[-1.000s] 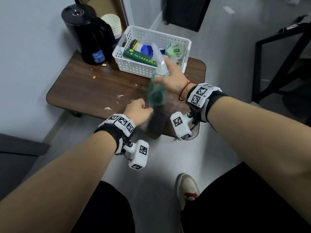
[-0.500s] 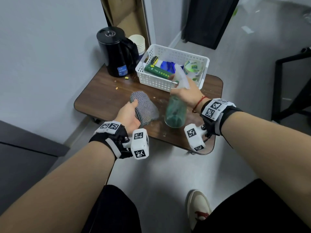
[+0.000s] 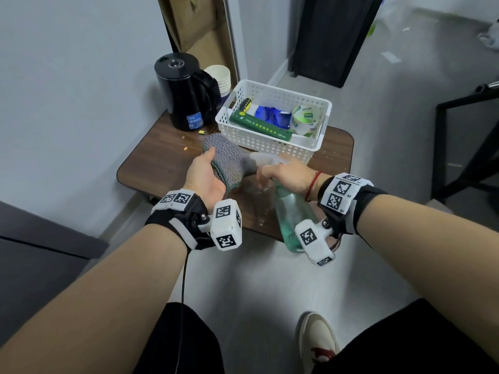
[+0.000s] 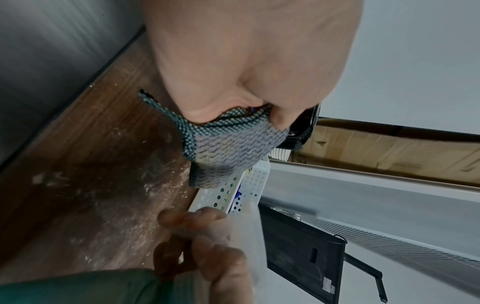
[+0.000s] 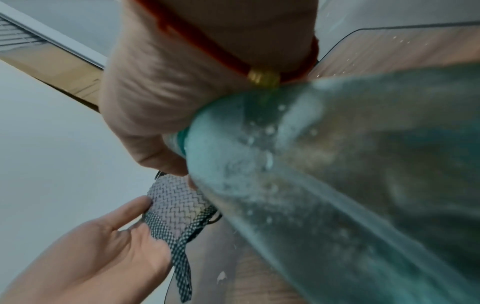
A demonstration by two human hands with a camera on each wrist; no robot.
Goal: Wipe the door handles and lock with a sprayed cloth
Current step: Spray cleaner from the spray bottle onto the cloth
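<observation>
My left hand (image 3: 205,174) holds a grey woven cloth (image 3: 229,163) with a dark checked border up above the wooden table (image 3: 162,160), palm turned right, thumb on the cloth's near face. The cloth (image 4: 228,148) hangs from that hand in the left wrist view, and shows as cloth (image 5: 176,207) in the right wrist view. My right hand (image 3: 289,174) grips the neck of a green translucent spray bottle (image 3: 291,217), its white nozzle (image 3: 260,157) almost touching the cloth. The bottle (image 5: 337,174) fills the right wrist view. No door handle or lock is in view.
On the table stand a black kettle (image 3: 183,90), a stack of paper cups (image 3: 218,76) and a white perforated basket (image 3: 275,144) with a tape roll and boxes. Crumbs lie on the tabletop. A grey wall runs on the left, a dark door panel (image 3: 334,36) behind.
The left hand has raised the cloth and turned it upright toward the bottle. The right hand has tilted the bottle so its nozzle points at the cloth. The head view has shifted closer.
</observation>
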